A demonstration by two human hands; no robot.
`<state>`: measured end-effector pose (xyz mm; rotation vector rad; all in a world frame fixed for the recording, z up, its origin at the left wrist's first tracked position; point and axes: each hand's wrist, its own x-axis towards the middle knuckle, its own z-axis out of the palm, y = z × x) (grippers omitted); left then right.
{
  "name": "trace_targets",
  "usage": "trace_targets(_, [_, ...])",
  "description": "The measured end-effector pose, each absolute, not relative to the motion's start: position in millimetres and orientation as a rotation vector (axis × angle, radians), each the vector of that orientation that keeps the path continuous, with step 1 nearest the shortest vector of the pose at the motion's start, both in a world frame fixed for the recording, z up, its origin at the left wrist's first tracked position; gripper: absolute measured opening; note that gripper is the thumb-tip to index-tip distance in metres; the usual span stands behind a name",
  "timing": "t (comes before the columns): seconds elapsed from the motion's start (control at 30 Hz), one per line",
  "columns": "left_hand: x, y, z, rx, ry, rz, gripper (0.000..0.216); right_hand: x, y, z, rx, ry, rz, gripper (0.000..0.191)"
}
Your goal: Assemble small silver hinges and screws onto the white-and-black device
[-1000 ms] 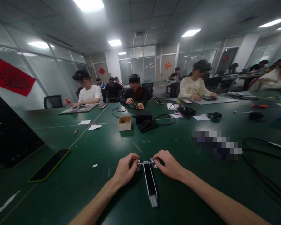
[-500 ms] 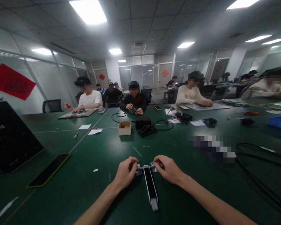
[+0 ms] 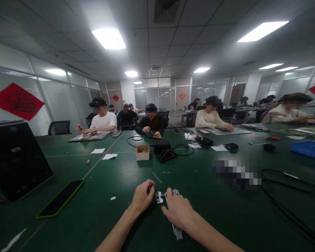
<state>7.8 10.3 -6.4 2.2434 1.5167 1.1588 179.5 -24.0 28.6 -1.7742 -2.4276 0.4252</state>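
Observation:
On the green table, between my hands, lies a long narrow metal part with hinge-like plates point(image 3: 159, 197) at its far end. Its near tip point(image 3: 177, 233) shows below my right wrist; most of its length, a black strip with pale edges, is covered. My right hand point(image 3: 180, 208) rests over the part from above, thumb on its left side and index finger reaching to the plates, seemingly gripping it. Just left of the left plate, my left hand point(image 3: 144, 195) has curled fingers in a pinch, apart from the plate. Anything inside that pinch is hidden.
A green-edged phone point(image 3: 61, 198) and a black HP computer case point(image 3: 15, 161) are at left. Ahead stand a small cardboard box point(image 3: 142, 153) and a black device point(image 3: 166, 150) with cables. Black cables point(image 3: 280, 203) and a blue tray point(image 3: 308, 149) are at right. Several people sit across the table.
My right hand has moved off the right plate and over the long metal part. My left hand has come away from the left plate, which now shows. The camera view has tilted up.

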Motion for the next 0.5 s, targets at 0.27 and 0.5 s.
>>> trace_targets(0.27, [7.8, 9.4, -3.8, 2.252, 1.487, 1.104, 0.017, 212.3, 5.7, 24.7, -1.782, -2.297, 0.343, 0.034])
trace_targets(0.5, [7.2, 10.8, -5.4, 2.257, 1.474, 1.024, 0.018, 286.8, 88.5, 12.0, -2.047, -2.088, 0.111, 0.024])
